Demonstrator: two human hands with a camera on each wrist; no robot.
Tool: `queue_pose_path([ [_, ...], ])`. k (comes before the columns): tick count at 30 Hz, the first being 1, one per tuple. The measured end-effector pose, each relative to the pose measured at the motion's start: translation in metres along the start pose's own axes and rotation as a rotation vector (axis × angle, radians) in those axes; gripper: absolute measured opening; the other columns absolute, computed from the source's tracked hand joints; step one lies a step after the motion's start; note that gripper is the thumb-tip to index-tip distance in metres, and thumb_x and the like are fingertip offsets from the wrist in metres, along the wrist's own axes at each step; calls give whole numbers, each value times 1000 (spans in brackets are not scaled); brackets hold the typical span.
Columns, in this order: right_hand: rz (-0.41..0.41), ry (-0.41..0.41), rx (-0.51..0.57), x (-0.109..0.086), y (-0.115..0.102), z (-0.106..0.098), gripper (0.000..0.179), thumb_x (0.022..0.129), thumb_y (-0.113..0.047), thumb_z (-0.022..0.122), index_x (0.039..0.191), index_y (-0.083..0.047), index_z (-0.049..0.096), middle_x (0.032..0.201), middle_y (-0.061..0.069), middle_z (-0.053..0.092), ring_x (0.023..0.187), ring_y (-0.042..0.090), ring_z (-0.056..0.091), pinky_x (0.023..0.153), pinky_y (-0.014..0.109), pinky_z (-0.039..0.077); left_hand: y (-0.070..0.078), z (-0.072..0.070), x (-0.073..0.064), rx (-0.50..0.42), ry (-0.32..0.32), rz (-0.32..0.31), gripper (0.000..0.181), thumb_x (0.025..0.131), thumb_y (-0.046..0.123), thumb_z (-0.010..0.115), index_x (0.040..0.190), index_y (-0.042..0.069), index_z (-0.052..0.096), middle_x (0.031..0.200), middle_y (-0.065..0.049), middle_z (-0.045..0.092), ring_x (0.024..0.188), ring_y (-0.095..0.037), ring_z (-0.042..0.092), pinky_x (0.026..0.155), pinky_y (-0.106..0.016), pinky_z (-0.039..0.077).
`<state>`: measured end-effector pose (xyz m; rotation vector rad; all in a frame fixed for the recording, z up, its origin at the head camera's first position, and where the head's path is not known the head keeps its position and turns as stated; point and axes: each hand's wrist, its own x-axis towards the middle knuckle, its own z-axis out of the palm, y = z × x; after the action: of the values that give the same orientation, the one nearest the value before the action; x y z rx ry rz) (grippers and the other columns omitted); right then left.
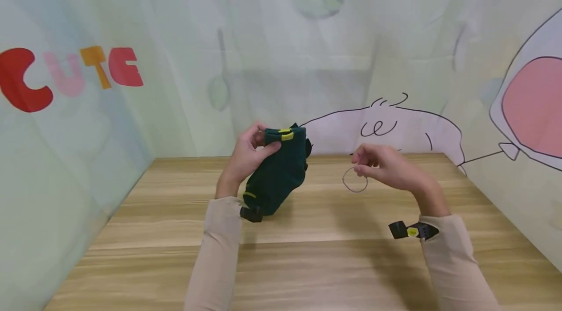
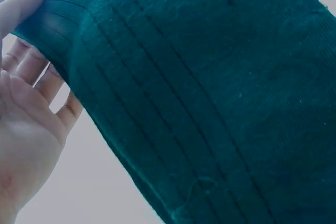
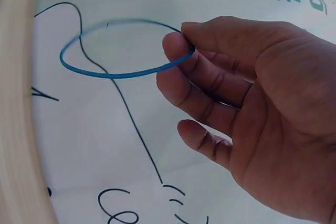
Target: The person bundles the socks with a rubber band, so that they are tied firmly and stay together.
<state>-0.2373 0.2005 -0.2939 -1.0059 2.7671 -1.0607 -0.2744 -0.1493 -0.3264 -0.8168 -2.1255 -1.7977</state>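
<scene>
My left hand (image 1: 248, 155) pinches the top edge of a dark green knitted cloth (image 1: 281, 174), thumb in front and fingers behind. The cloth looks much like a pair of socks, with yellow marks at its top edge and lower left, and small black parts at its right side. It hangs tilted above the table. In the left wrist view the cloth (image 2: 210, 77) fills most of the picture and shows thin dark lines. To the right, my right hand (image 1: 386, 167) holds a thin blue rubber band (image 3: 113, 75) between thumb and index finger. The band hangs as a round loop, apart from the cloth.
A wood-grain table (image 1: 307, 272) lies under both hands. Behind and beside it hangs a pale printed curtain (image 1: 184, 57) with coloured letters and drawings. Each forearm wears a black wrist camera, the right one (image 1: 398, 229) on a strap.
</scene>
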Motion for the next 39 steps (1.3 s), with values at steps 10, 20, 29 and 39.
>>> queue_pose_path([
  [10,-26,73,52,16,-15,-3,16,97,-11,66,112,-7,61,83,2,68,79,27,65,71,32,51,3,1,0,-21,-6,-7,21,93,7,70,105,6,53,103,-15,72,95,-28,66,87,-43,53],
  [20,-45,150,193,15,-25,-1,24,98,-12,65,120,-5,58,94,11,66,83,26,65,76,29,54,6,8,3,-43,-45,-1,21,93,7,71,105,6,54,102,-13,72,97,-29,64,91,-47,50],
  [29,-72,260,302,13,-26,4,30,101,-10,59,130,-4,55,112,14,64,83,30,66,81,30,53,10,14,-1,-49,-77,4,21,93,7,71,106,6,54,104,-14,73,97,-28,65,91,-46,51],
  [39,-211,260,413,30,-38,7,35,104,-6,49,139,-6,53,133,16,58,83,28,66,90,32,51,16,1,2,-35,-69,3,22,93,6,71,107,6,54,104,-13,72,98,-27,65,92,-45,50],
])
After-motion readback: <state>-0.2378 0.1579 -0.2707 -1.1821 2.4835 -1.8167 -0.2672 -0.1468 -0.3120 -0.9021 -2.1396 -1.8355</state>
